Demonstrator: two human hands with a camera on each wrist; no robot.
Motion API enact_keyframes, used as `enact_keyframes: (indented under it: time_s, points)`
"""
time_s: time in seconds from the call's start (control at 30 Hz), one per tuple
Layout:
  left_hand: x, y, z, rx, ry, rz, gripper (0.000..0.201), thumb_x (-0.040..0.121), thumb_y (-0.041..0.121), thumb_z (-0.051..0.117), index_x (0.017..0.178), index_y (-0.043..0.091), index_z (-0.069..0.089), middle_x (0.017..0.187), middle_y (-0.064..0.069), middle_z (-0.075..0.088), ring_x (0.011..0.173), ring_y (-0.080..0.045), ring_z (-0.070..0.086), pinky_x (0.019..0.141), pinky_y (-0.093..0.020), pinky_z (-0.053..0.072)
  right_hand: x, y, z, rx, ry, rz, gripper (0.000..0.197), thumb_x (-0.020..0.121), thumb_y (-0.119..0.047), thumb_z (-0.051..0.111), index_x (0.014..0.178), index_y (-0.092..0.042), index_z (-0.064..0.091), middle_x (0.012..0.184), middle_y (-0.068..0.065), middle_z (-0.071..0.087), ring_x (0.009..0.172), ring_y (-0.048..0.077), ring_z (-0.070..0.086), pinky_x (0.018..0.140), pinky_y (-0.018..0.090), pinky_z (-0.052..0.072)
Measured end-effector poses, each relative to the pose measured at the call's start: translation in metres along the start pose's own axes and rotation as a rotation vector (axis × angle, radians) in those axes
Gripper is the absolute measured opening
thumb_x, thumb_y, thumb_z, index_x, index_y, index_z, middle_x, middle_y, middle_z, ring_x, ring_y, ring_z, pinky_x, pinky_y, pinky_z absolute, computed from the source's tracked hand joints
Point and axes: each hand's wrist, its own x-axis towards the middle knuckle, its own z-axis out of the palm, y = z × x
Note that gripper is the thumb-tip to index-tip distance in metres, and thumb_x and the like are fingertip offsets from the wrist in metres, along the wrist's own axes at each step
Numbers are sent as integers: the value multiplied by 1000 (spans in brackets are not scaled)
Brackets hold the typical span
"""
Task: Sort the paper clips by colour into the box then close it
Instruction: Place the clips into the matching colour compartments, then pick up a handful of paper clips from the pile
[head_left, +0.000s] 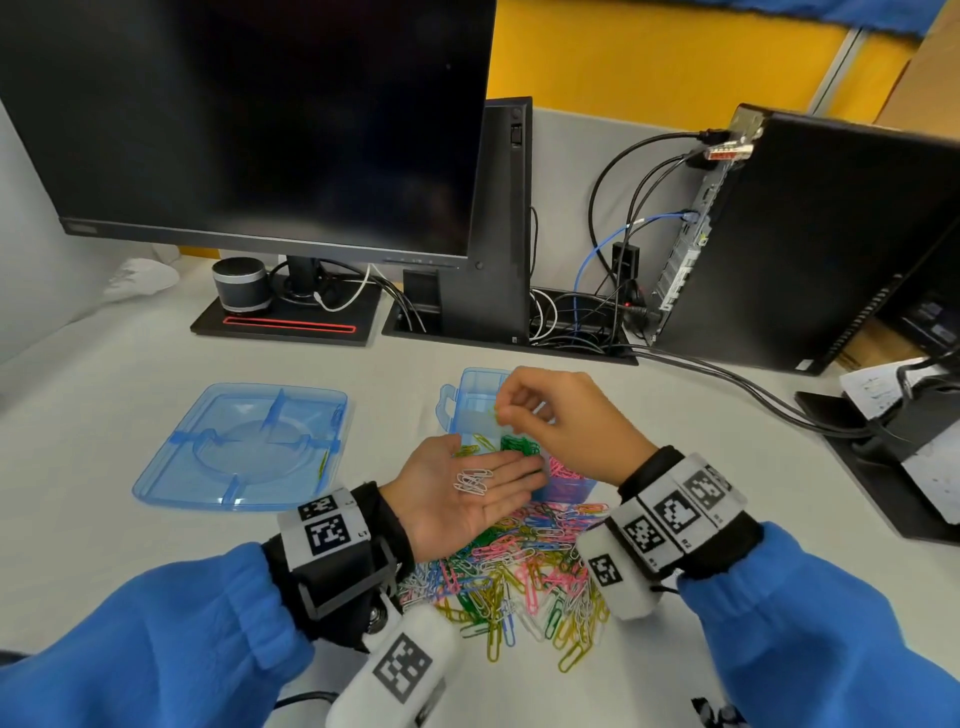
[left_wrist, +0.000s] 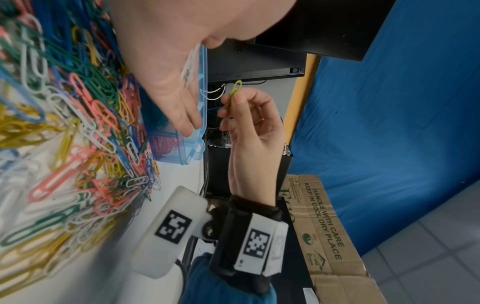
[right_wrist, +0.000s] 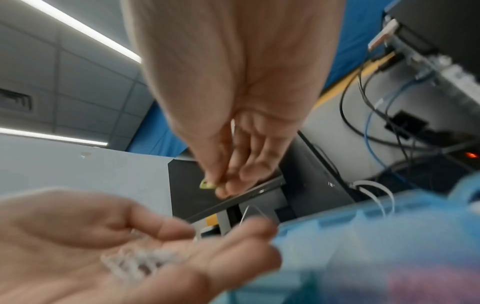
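Blue compartment box (head_left: 470, 397) open on the white table (head_left: 156, 571), its near edge touching the loose pile of paper clips (head_left: 519, 566); green and pink clips already in separate compartments. Detached lid (head_left: 244, 447) lying flat well to the left, with bare table between. Monitor base and cables behind the box, apart from it.

Left hand (head_left: 467, 491) palm up, fingers straight, over the box's near edge, carrying white paper clips (head_left: 472, 480). Right hand (head_left: 566, 421) above the box, thumb and fingertips pinched on a yellow-green paper clip (left_wrist: 235, 91), long axis running out from the fingertips, rounded end outward.
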Motion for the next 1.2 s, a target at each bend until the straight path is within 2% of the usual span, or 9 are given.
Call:
enact_keyframes:
  time_s: [0.2,0.27,0.33,0.47,0.8,0.93,1.07,1.13,1.2]
  points:
    - [2,6,-1,12,4,60,60,103,40,24,121,-7,56,116,-23,66,111,-34,61,97,-39,46,2,3,-18,-37,-2,55,17,92,-19,62,104,-13,72,98,-5,72,88,-1,63,75,4,44]
    - [1,13,2,-7,49,125,50,104,34,27,108,-3,60,89,-18,70,86,-26,64,78,-30,53,1,2,-36,-55,24,56,14,92,-19,62,99,-14,73,94,-6,72,86,-1,63,74,4,43]
    - [3,27,8,-45,92,186,37,103,22,28,91,3,57,55,-4,51,57,-12,45,54,-20,42,0,2,-52,-70,58,66,12,92,-20,62,95,-17,74,90,-9,71,84,-2,63,72,4,44]
    - [20,56,35,70,120,305,31,97,2,19,79,12,41,48,3,24,43,-11,22,36,-17,21,-3,2,-72,-61,127,83,12,91,-21,62,91,-19,73,85,-11,71,81,1,66,76,12,50]
    - [81,57,89,897,262,378,29,101,5,32,79,14,49,74,-3,45,61,-9,41,50,-17,35,-9,3,-84,-55,91,97,14,92,-18,61,92,-14,75,84,-4,73,79,4,67,80,18,53]
    - [85,57,88,936,257,279,33,99,6,40,126,-6,53,107,-11,50,94,-20,48,81,-27,44,-9,4,-88,-32,89,95,14,92,-18,62,91,-13,75,83,-4,73,77,4,68,78,18,54]
    - [83,55,86,1227,228,284,37,102,11,38,135,-3,46,133,-13,53,111,-20,49,96,-32,36,-10,3,-88,-43,67,110,14,92,-18,62,89,-12,74,82,0,73,75,5,69,76,16,53]
    - [75,53,88,1258,212,248,37,104,15,36,138,3,44,140,-7,49,122,-20,48,93,-21,38,-13,2,-89,-75,36,130,14,91,-20,63,89,-13,74,80,-1,73,74,5,68,74,15,53]
    - [61,54,90,1282,173,263,37,103,15,38,138,4,44,140,-4,48,112,-15,51,70,-7,42,-19,3,-87,-111,-38,158,12,90,-21,63,90,-16,74,78,-4,72,71,3,68,72,13,52]
